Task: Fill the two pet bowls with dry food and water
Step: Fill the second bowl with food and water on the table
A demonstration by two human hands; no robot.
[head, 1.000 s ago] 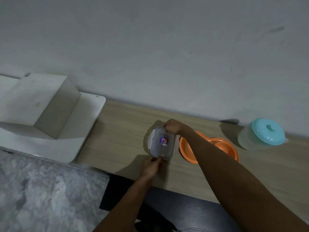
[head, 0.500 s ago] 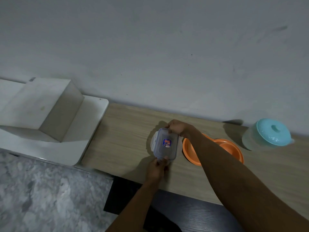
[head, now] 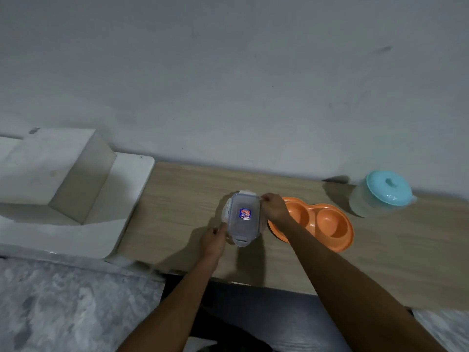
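From the head camera: clear box [head: 243, 226] upright on the wood surface [head: 177, 199], lid [head: 245, 205] on, just left of the orange bowls [head: 327, 222], both wells seemingly empty; teal-topped jug [head: 380, 196] well off to the right. Left grip [head: 213, 241] curled at the box's near-left edge, fingertips on that side; right grip [head: 275, 208] pinching the lid's far-right rim. Clips [head: 241, 241] apparently flipped out. Probably stiff, smooth plastic, light to middling with dry food inside; contents not visible. Best taken by the body walls, not the loose clips. Likely to slide on the surface under prying, so brace low with one hand and peel the lid up from a corner.
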